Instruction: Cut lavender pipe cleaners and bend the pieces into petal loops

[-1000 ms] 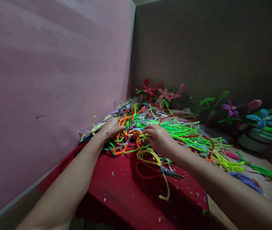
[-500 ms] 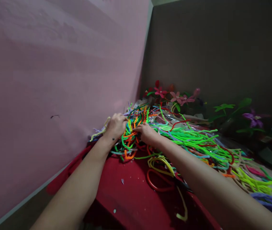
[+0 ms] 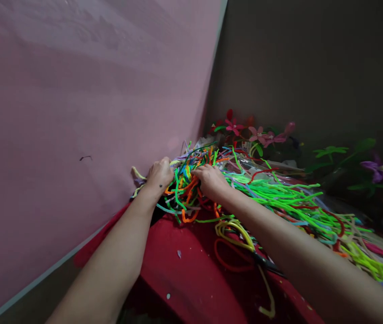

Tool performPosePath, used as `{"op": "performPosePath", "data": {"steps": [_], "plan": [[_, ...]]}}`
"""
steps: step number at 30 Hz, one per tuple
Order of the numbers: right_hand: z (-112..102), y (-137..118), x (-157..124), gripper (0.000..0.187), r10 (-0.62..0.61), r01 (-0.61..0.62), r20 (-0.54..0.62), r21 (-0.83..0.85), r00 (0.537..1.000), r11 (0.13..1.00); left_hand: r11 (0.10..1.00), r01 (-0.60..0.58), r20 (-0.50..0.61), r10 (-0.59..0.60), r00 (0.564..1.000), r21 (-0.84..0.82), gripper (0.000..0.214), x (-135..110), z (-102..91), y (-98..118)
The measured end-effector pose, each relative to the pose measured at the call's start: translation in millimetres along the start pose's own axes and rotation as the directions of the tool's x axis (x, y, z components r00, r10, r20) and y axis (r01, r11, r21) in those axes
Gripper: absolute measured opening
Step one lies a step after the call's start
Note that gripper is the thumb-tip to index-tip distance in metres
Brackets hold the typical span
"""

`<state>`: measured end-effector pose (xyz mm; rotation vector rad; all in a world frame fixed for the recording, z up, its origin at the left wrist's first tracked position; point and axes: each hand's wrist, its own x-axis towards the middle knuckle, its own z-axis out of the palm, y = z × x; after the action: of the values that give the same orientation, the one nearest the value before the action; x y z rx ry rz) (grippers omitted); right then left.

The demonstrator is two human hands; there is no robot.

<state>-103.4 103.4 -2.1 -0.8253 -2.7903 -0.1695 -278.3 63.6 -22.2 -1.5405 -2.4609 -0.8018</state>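
A tangled heap of coloured pipe cleaners (image 3: pixel 262 189) lies on a red cloth (image 3: pixel 191 279) near the pink wall. My left hand (image 3: pixel 158 175) is at the heap's left end, its fingers curled into the strands beside the wall. Close to its right, my right hand (image 3: pixel 210 180) presses into the orange, green and blue strands, fingers bent and partly buried. What each hand has between its fingers is hidden by the tangle. Loose yellow and red loops (image 3: pixel 233 229) lie just under my right forearm.
Pipe-cleaner flowers, pink and red (image 3: pixel 245 130), stand in the corner behind the heap. Green leaves and a purple flower (image 3: pixel 376 168) are at the right. Scissors (image 3: pixel 269 265) lie partly under my right forearm. Small scraps dot the cloth. A dark wall closes the back.
Both hands have pushed farther into the heap toward the corner and drawn closer together. The view has swung left, so the blue flower and pot have left the frame.
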Motion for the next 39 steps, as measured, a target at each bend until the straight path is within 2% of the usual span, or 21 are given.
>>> {"op": "performPosePath", "data": {"steps": [3, 7, 10, 14, 19, 23, 26, 29, 34, 36, 39], "plan": [[1, -6, 9, 0.042, -0.071, 0.071, -0.029, -0.02, 0.997, 0.997, 0.999, 0.011, -0.011, -0.011, 1.0, -0.034, 0.036, 1, 1.2, 2], [15, -8, 13, 0.039, -0.263, 0.266, 0.072, -0.037, 0.962, 0.963, 0.995, -0.003, 0.061, 0.009, 0.998, -0.099, 0.047, 0, 8.7, 1], [23, -4, 8, 0.038, -0.278, 0.282, 0.096, -0.026, 0.956, 0.959, 0.988, 0.009, 0.107, 0.008, 0.994, -0.157, 0.044, 2, 12.6, -3], [27, -1, -2, 0.037, -0.274, 0.276, 0.091, -0.007, 0.957, 0.961, 0.955, 0.06, 0.071, -0.041, 0.997, -0.291, 0.036, 7, 9.0, -8], [30, 0, -8, 0.038, -0.238, 0.234, 0.053, 0.076, 0.97, 0.969, 0.843, 0.065, 0.056, -0.041, 0.998, -0.534, 0.043, 4, 0.3, -7], [30, 1, -5, 0.038, -0.147, 0.143, 0.005, 0.201, 0.989, 0.969, 0.718, 0.064, 0.084, -0.007, 0.996, -0.693, 0.045, -1, -5.5, -2], [25, -1, 4, 0.039, 0.019, 0.004, -0.07, 0.322, 0.997, 0.947, 0.632, 0.06, 0.088, 0.012, 0.996, -0.773, 0.045, -3, -10.8, 3], [19, -6, 16, 0.036, 0.188, -0.1, -0.154, 0.453, 0.97, 0.886, 0.569, 0.05, 0.076, 0.022, 0.997, -0.821, 0.044, -5, -15.7, 9], [15, -16, 31, 0.027, 0.352, -0.167, -0.195, 0.612, 0.915, 0.773, 0.412, -0.017, 0.031, 0.11, 0.993, -0.911, 0.044, -9, -16.3, 17], [15, -19, 33, 0.025, 0.395, -0.178, -0.204, 0.651, 0.895, 0.738, 0.418, -0.064, -0.006, 0.139, 0.99, -0.906, 0.043, -9, -14.3, 18], [16, -20, 34, 0.023, 0.44, -0.177, -0.223, 0.692, 0.87, 0.7, 0.479, -0.137, -0.067, 0.16, 0.985, -0.867, 0.043, -9, -12.8, 18]]}}
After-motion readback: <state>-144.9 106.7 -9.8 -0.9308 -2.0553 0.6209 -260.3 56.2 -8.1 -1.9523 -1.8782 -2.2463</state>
